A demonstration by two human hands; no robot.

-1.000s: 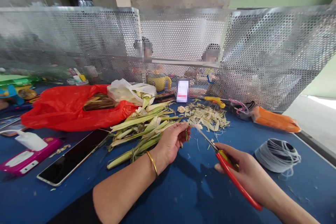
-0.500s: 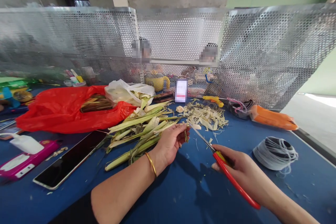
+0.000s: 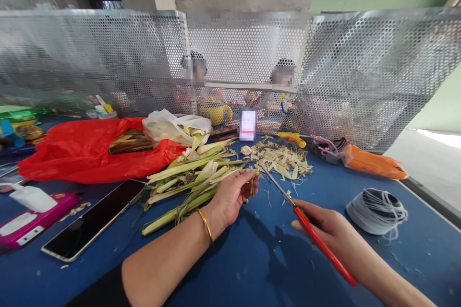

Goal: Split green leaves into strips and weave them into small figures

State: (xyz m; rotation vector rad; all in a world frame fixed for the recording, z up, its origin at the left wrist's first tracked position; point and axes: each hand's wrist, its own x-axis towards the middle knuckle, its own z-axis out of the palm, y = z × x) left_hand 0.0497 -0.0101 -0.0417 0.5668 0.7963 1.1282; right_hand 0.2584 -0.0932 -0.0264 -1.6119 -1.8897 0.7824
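My left hand [image 3: 234, 196], with a gold bangle at the wrist, pinches a small greenish plant strip [image 3: 252, 184], possibly husk, between thumb and fingers. Most of that strip is hidden by the fingers. Red-handled scissors [image 3: 309, 225] are gripped in my right hand [image 3: 333, 235], their blades close together and pointing at the left fingertips. Just beyond the blade tips lies a heap of pale cut scraps [image 3: 284, 158]. Long green and straw-coloured stalks or leaves [image 3: 194, 172] are piled to the left of my left hand.
A red plastic bag [image 3: 86, 148] and white bag [image 3: 176, 127] lie left. Nearer are a dark phone [image 3: 95, 220] and magenta power strip [image 3: 39, 220]. To the right sit grey yarn [image 3: 376, 211], an orange packet [image 3: 374, 160] and a yellow glue gun [image 3: 293, 138]. Perforated metal panels [image 3: 248, 53] stand behind; two people sit beyond.
The scissor blades have closed and their handles have come together. A pale piece seen at the blade tips before no longer shows there. The left hand has barely moved.
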